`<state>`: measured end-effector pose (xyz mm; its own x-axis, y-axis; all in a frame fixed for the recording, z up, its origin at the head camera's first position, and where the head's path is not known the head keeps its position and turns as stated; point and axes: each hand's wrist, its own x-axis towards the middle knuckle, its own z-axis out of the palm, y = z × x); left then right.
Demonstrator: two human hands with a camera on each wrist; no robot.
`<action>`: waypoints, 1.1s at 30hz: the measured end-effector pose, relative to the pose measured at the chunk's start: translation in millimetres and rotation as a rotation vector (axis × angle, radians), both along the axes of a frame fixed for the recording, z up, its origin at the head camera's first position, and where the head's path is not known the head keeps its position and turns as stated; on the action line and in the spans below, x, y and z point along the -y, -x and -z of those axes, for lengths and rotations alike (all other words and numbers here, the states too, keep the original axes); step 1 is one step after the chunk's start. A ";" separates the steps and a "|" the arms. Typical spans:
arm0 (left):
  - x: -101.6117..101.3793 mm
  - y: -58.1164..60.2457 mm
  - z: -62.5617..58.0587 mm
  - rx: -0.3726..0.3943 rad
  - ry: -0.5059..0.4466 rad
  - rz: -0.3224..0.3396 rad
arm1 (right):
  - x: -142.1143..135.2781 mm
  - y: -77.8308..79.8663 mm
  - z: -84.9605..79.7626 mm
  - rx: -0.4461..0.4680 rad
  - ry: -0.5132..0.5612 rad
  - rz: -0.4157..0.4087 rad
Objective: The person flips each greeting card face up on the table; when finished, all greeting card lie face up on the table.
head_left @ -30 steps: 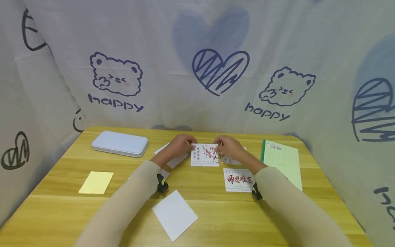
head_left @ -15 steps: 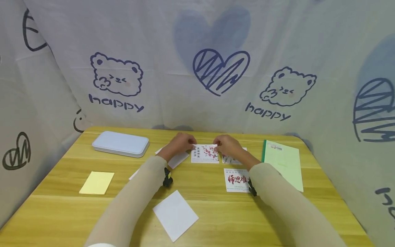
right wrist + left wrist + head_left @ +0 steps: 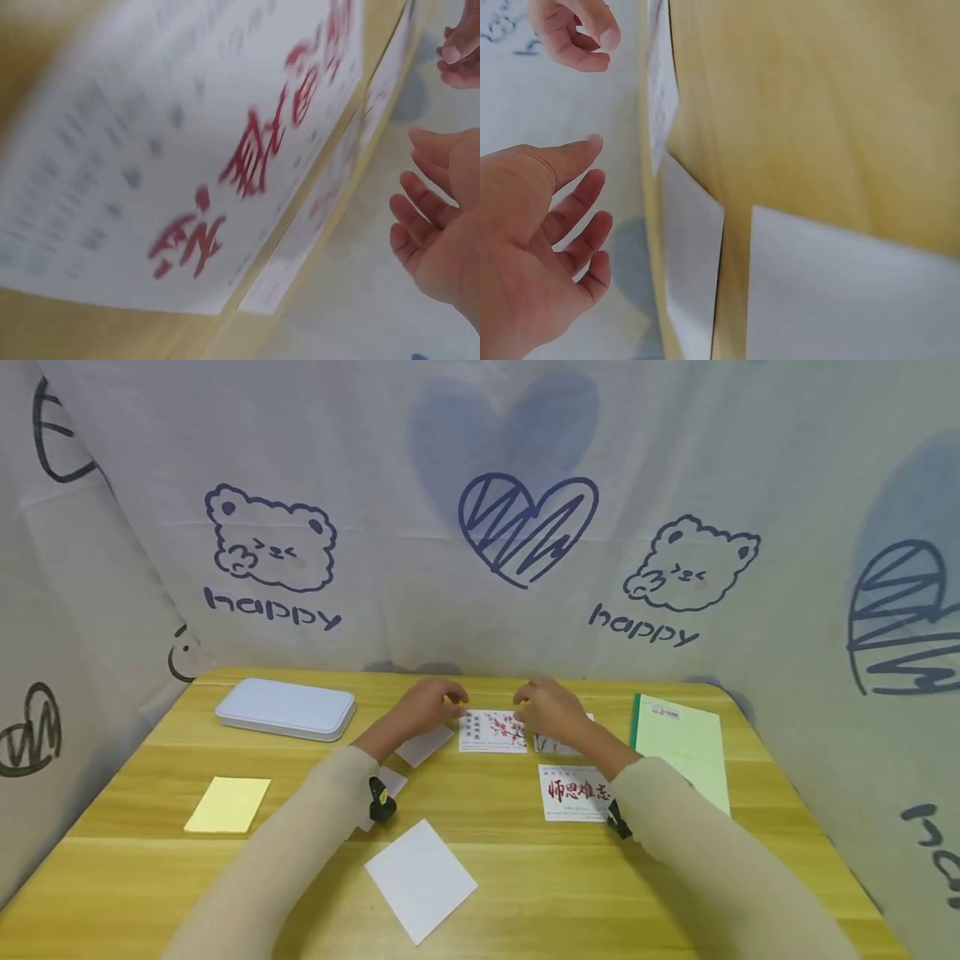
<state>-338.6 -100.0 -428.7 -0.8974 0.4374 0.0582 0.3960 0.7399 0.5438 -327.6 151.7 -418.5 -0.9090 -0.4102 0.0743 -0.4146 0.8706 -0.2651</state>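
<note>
A card printed with red blossom branches [image 3: 491, 732] lies at the back middle of the table, between my two hands. My left hand [image 3: 422, 708] hovers by its left edge, and in the left wrist view the fingers are loosely bent around nothing. Over the card's right edge is my right hand [image 3: 553, 712], which also holds nothing; its relaxed fingers show in the right wrist view. Partly under the right forearm, another printed card [image 3: 550, 745] sits alongside. In front of it lies a card with large red characters [image 3: 573, 792], its right end covered by the sleeve.
Blank white cards [image 3: 424, 746] lie beside and under the left forearm. A white square card [image 3: 422, 881] rests nearer the front. Yellow notepaper [image 3: 228, 804] and a pale case [image 3: 286, 708] are on the left, a green notebook [image 3: 682, 747] on the right. Printed cloth [image 3: 405, 627] hangs behind.
Both hands pinched the blossom card's upper corners before; now they have let go and lifted slightly. The card lies flat, a little farther back than a second ago.
</note>
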 end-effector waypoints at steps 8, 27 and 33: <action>18.3 -51.8 -15.8 0.110 -0.089 0.124 | 17.9 -70.2 -6.9 0.130 0.249 0.029; 52.0 -129.4 1.1 0.253 -0.042 0.258 | 54.4 -196.1 26.3 0.229 0.246 -0.074; 57.1 -131.5 -8.9 0.307 -0.021 0.232 | 60.3 -199.4 30.3 0.199 0.236 -0.051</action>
